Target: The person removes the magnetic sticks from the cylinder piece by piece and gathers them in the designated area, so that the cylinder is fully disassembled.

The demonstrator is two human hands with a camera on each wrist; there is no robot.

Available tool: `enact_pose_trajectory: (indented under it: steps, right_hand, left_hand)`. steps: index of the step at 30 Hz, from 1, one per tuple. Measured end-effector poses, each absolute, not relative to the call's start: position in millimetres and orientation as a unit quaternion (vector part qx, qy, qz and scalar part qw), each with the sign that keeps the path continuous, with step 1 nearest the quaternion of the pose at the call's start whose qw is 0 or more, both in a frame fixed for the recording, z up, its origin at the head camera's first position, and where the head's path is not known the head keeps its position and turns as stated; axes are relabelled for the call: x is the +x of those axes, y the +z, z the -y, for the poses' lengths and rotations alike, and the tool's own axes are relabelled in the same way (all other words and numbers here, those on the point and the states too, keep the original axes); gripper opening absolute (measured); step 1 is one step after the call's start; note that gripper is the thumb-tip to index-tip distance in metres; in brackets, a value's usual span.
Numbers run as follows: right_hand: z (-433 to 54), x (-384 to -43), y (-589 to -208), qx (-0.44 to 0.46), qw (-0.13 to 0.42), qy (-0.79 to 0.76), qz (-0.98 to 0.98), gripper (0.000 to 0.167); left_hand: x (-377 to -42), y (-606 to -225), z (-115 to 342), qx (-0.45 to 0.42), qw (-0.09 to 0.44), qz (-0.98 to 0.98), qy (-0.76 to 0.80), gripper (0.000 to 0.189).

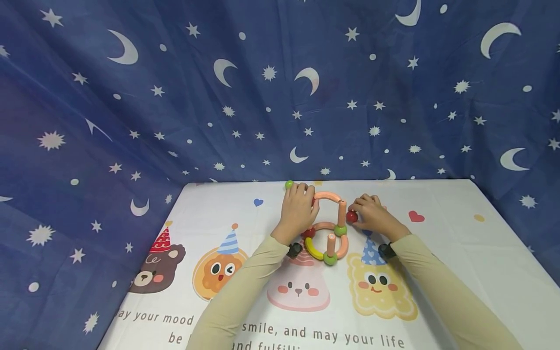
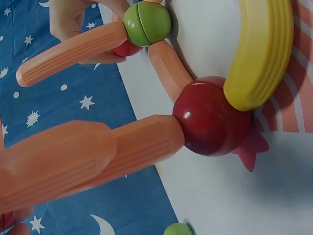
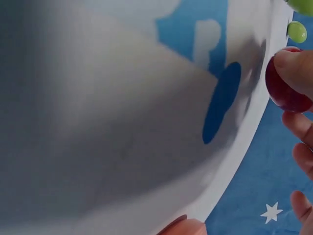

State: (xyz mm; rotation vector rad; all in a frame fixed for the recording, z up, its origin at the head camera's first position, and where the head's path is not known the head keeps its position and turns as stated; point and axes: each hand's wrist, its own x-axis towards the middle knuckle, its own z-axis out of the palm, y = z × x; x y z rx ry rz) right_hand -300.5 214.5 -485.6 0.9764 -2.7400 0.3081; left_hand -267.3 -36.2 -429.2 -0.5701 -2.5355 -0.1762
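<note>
A toy frame of balls and rounded sticks stands on the table. Its base ring joins a dark red ball (image 2: pixel 210 116), a green ball (image 1: pixel 340 231), a second green ball (image 1: pixel 330 258), a yellow curved stick (image 1: pixel 312 249) and orange curved sticks. Orange straight sticks (image 1: pixel 342 214) rise from it. My left hand (image 1: pixel 299 209) grips a red ball (image 2: pixel 6 220) high on the left side, mostly hidden by its fingers, beside an orange curved stick (image 1: pixel 327 195) at the top. To the right of the frame, my right hand (image 1: pixel 372 214) holds another red ball (image 3: pixel 288 85), thumb across it.
A loose green ball (image 1: pixel 289 184) lies near the table's back edge, just beyond the left hand. The white tablecloth (image 1: pixel 455 243) carries printed cartoon figures and text. A blue curtain (image 1: pixel 262 126) with stars and moons hangs behind and on the left.
</note>
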Motion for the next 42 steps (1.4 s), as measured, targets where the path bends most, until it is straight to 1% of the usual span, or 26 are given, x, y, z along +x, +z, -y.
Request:
enact_pose_trajectory:
  steps: [6, 13, 15, 18, 22, 28, 33, 38, 42]
  right_hand:
    - [-218, -300, -489, 0.325, 0.094, 0.112, 0.934, 0.040]
    - [-220, -303, -490, 0.332, 0.103, 0.112, 0.931, 0.040]
    - [-218, -306, -490, 0.335, 0.116, 0.115, 0.928, 0.039]
    - [-213, -312, -488, 0.338, 0.151, 0.112, 0.922, 0.037]
    - [-207, -317, -482, 0.321, 0.190, 0.106, 0.922, 0.035]
    - [-209, -316, -475, 0.288, 0.197, 0.105, 0.931, 0.039]
    - [-209, -309, -461, 0.266, 0.209, 0.122, 0.933, 0.042]
    - [-204, -298, -444, 0.272, 0.251, 0.150, 0.917, 0.040]
    - [-197, -287, -431, 0.303, 0.291, 0.153, 0.894, 0.038]
  left_hand:
    - [-267, -431, 35, -0.212, 0.262, 0.939, -0.069, 0.018]
    - [-266, -431, 35, -0.213, 0.261, 0.939, -0.069, 0.018]
    - [-266, -430, 36, -0.212, 0.262, 0.939, -0.068, 0.019]
    - [-265, -429, 36, -0.211, 0.262, 0.939, -0.067, 0.020]
    - [-265, -429, 36, -0.211, 0.260, 0.940, -0.069, 0.020]
    - [-265, -428, 36, -0.214, 0.266, 0.937, -0.074, 0.020]
    - [-266, -429, 36, -0.211, 0.266, 0.938, -0.070, 0.021]
    - [-265, -429, 36, -0.212, 0.262, 0.939, -0.065, 0.022]
    - [-265, -429, 36, -0.211, 0.259, 0.940, -0.064, 0.023]
